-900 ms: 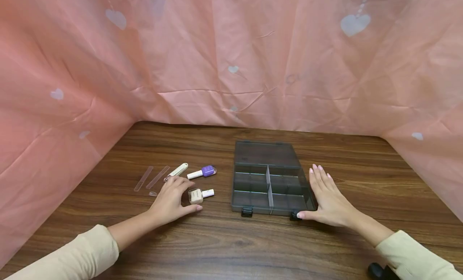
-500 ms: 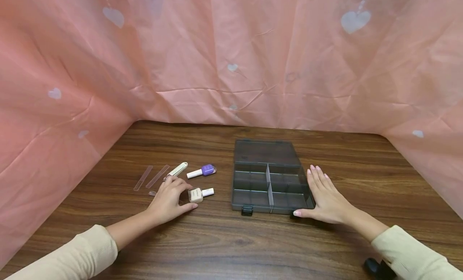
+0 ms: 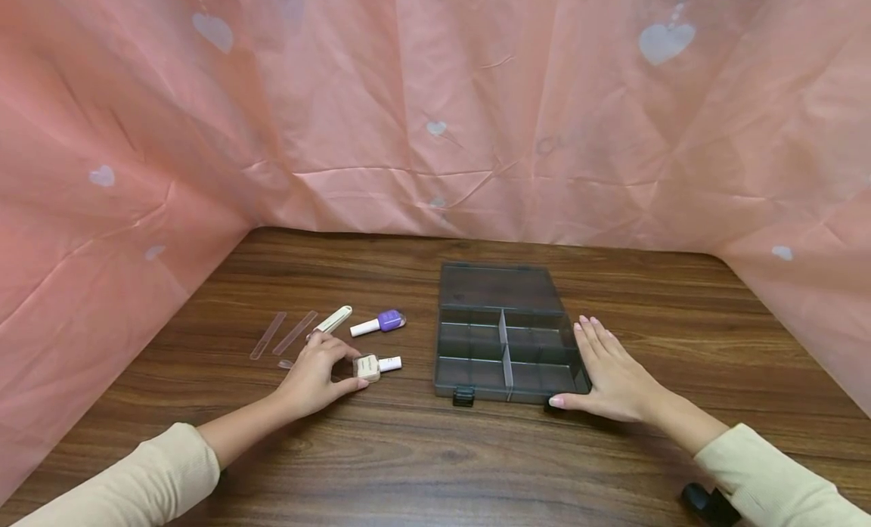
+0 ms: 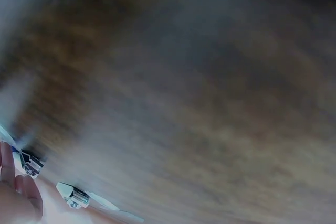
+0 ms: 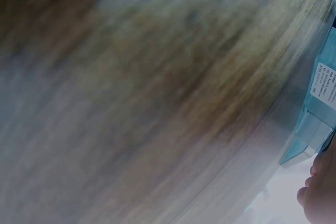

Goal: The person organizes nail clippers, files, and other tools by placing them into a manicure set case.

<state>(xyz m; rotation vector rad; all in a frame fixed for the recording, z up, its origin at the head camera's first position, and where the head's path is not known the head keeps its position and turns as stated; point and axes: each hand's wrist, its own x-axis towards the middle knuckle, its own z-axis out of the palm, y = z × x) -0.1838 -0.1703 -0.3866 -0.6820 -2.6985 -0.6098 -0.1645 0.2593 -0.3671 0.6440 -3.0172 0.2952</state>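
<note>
In the head view a bottle of beige nail polish (image 3: 368, 368) lies on its side with its white cap to the right. My left hand (image 3: 309, 376) pinches its base end between thumb and index finger. My right hand (image 3: 619, 376) lies with straight fingers along the right side of a dark see-through divider box (image 3: 472, 374), the thumb over its right front latch. The box's lid (image 3: 500, 287) is laid back. In the left wrist view fingers (image 4: 26, 190) show at the lower left corner; in the right wrist view fingertips (image 5: 315, 184) show at the right edge.
A purple nail polish bottle (image 3: 390, 321) lies behind the beige one. Left of it are a slim cream-coloured tool (image 3: 335, 318), two clear pinkish strips (image 3: 268, 336) and a small clear piece (image 3: 285, 364). A pink curtain (image 3: 435, 172) walls the wooden table (image 3: 422, 459). A black object (image 3: 708, 504) sits by my right sleeve.
My left thumb and index finger have come together on the beige nail polish bottle. My right hand has moved slightly left, up against the box's side.
</note>
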